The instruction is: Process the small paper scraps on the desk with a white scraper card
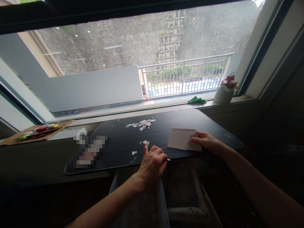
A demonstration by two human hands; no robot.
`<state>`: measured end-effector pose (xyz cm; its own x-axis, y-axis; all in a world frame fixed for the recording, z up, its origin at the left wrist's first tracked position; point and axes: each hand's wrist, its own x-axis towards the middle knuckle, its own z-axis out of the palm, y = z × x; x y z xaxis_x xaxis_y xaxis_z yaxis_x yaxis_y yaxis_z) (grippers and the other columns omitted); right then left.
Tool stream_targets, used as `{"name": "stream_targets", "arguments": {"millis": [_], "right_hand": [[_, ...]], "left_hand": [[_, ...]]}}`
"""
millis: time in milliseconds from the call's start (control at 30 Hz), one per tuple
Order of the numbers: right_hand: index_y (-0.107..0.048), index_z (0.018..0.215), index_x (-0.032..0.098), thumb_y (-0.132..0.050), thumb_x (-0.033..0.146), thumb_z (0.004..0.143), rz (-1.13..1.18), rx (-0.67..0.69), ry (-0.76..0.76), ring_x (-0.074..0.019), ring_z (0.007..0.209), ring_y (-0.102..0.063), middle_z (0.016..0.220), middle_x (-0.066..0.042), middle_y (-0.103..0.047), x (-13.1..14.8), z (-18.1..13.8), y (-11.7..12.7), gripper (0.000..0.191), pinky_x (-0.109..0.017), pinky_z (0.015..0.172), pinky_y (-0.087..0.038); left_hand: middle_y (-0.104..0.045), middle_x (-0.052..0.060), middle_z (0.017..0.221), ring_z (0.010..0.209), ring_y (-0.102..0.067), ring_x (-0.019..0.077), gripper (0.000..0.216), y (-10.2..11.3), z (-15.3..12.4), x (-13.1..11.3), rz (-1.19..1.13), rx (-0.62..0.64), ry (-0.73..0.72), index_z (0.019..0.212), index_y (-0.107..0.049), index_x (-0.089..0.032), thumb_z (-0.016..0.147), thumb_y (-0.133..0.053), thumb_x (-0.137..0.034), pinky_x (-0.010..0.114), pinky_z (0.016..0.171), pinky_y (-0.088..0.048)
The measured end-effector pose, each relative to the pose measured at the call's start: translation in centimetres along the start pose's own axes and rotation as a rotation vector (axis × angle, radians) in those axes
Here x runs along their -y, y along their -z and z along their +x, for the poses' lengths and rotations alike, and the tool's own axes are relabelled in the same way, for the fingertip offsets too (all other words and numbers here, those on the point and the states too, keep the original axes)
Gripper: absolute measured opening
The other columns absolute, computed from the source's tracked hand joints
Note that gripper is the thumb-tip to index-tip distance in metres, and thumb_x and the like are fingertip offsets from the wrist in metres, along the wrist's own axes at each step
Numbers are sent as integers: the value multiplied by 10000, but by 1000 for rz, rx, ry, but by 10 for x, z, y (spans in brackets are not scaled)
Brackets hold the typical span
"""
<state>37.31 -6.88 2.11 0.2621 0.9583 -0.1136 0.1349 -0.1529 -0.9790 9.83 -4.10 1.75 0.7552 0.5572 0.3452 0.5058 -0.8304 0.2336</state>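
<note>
One left hand (153, 161): one finger extended at scrap (145, 142), others curled; cannot tell whether clamped on anything. One right hand (204, 140): fingers clamped on card (180, 139), at counter (180, 117) front. One scrap pile (143, 123), farther back.

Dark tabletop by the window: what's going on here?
A person is at the dark tabletop, both hands over its near side. The right hand grips a flat white card by one end. The left hand has one fingertip at a small scrap; whether they touch is hard to tell. Farther back lies a loose pile of pale scraps, apart from both hands.
</note>
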Motion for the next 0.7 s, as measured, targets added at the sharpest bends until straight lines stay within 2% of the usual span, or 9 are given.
{"name": "stream_targets", "arguments": {"millis": [167,300,367,467,567,700], "right_hand": [[-714,786,193,-789,331,605,2,-21,2,-198,712,-696,783,-25,-767,-6,4,0,239,-284,649,-561],[-717,781,188,-792,345,585,-13,-36,-2,-206,713,-696,795,-36,-770,-7,5,2,261,-290,635,-558],[-715,774,193,-795,362,566,-14,-38,4,-205,691,-694,775,-34,-767,-9,5,4,279,-292,621,-556],[-710,772,209,-796,402,556,-13,-39,26,-222,669,-695,748,-38,-761,-16,8,0,301,-308,595,-556],[-707,785,218,-781,453,589,-17,-27,94,-240,704,-707,781,-48,-764,-16,12,-23,314,-317,605,-565],[-667,794,206,-742,430,665,8,68,213,-219,720,-709,763,-41,-745,5,12,-81,269,-302,629,-562]], "left_hand": [[-664,16,878,961,-577,210,142,0,-4,0,-32,12,-71,862,-692,-244,810,-615,-137,619,1122,-161],[-674,16,920,992,-578,204,130,15,-10,8,-12,33,-127,873,-691,-243,827,-605,-157,603,1135,-148],[-675,17,941,1014,-580,205,133,27,-17,19,18,7,-89,891,-693,-238,841,-593,-166,595,1142,-143],[-672,24,951,1015,-588,208,144,43,-34,45,74,-87,96,902,-691,-220,858,-563,-173,605,1132,-168],[-674,32,929,981,-601,212,153,53,-53,71,132,-150,287,869,-693,-207,862,-543,-179,620,1103,-221],[-674,26,921,975,-602,213,161,53,-73,87,143,-153,371,869,-693,-213,862,-534,-190,642,1090,-229]]}}
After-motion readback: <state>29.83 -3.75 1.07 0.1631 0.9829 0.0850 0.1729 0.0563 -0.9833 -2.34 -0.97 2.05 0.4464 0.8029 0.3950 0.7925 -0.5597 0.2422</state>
